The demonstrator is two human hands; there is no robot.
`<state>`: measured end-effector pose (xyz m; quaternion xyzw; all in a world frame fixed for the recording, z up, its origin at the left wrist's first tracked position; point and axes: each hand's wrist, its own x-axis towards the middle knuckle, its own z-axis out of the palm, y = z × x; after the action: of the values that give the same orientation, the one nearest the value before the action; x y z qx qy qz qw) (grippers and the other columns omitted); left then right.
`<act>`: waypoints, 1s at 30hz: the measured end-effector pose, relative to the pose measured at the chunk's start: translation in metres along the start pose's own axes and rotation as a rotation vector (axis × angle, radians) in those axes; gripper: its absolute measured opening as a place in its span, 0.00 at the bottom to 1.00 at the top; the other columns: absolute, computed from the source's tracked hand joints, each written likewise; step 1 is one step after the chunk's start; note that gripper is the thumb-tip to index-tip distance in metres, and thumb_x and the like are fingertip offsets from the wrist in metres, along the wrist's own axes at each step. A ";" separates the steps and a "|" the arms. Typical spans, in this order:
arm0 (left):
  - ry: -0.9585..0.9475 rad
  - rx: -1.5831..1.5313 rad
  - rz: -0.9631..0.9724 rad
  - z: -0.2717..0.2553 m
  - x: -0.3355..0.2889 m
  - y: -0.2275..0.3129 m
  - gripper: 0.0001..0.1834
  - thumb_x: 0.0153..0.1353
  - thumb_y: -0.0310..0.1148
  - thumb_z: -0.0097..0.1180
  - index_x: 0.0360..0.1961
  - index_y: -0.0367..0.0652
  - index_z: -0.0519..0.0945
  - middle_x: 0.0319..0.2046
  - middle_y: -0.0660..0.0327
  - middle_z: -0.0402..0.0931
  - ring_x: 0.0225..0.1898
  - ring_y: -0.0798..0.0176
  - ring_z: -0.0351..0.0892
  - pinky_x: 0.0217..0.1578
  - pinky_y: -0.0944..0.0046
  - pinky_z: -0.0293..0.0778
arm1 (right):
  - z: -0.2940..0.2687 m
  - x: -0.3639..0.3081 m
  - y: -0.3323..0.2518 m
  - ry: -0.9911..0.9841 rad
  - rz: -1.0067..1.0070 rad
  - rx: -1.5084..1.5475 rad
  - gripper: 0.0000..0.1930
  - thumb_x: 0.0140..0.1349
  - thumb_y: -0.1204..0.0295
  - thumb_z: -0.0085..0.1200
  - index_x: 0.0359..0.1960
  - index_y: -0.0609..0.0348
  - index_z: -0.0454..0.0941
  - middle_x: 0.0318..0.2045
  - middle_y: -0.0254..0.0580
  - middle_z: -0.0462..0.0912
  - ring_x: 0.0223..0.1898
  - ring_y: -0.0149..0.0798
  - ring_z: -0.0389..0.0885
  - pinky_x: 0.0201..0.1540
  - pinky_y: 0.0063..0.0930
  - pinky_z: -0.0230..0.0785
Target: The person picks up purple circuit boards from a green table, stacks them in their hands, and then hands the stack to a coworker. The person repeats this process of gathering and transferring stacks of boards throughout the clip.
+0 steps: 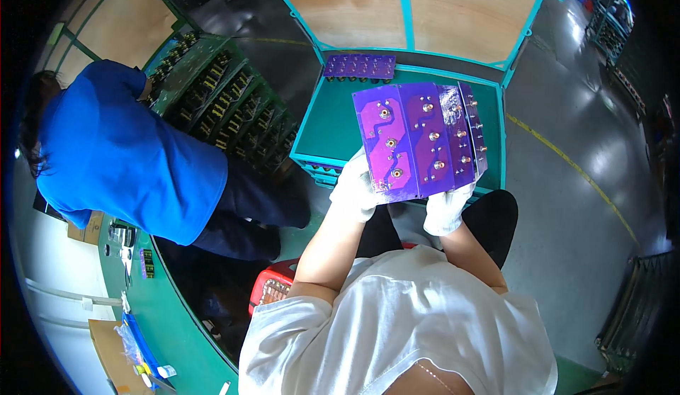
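Observation:
Between my two white-gloved hands is a purple circuit board panel [418, 155], tilted up toward me. It is divided into strips, with metal posts standing on each strip and glare on its right part. My left hand [356, 188] is closed on its lower left edge. My right hand [447, 209] grips its lower right corner from below, with most of the fingers hidden behind the panel. Beyond it, another purple circuit board panel [360, 65] lies at the far left of a green-topped cart [322, 123], with dark parts under its edge.
At left a person in a blue shirt [134, 154] leans over a green rack [234, 87] filled with boards. A green workbench [180, 324] curves along the lower left. A red stool [273, 280] is under me. Wooden panels [467, 12] in a teal frame rise behind the cart.

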<state>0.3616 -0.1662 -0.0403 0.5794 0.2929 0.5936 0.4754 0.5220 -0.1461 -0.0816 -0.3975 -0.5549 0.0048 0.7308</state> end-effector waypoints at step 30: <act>0.200 0.494 0.132 -0.032 -0.009 -0.004 0.15 0.59 0.22 0.49 0.48 0.34 0.74 0.42 0.57 0.80 0.39 0.64 0.81 0.39 0.66 0.77 | 0.019 0.002 -0.017 -0.241 -0.186 -0.104 0.41 0.52 0.48 0.56 0.63 0.56 0.57 0.57 0.55 0.60 0.60 0.56 0.61 0.58 0.52 0.54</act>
<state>0.3300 -0.1665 -0.0523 0.6342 0.4359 0.5882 0.2485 0.5000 -0.1462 -0.0684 -0.3781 -0.6725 -0.0438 0.6347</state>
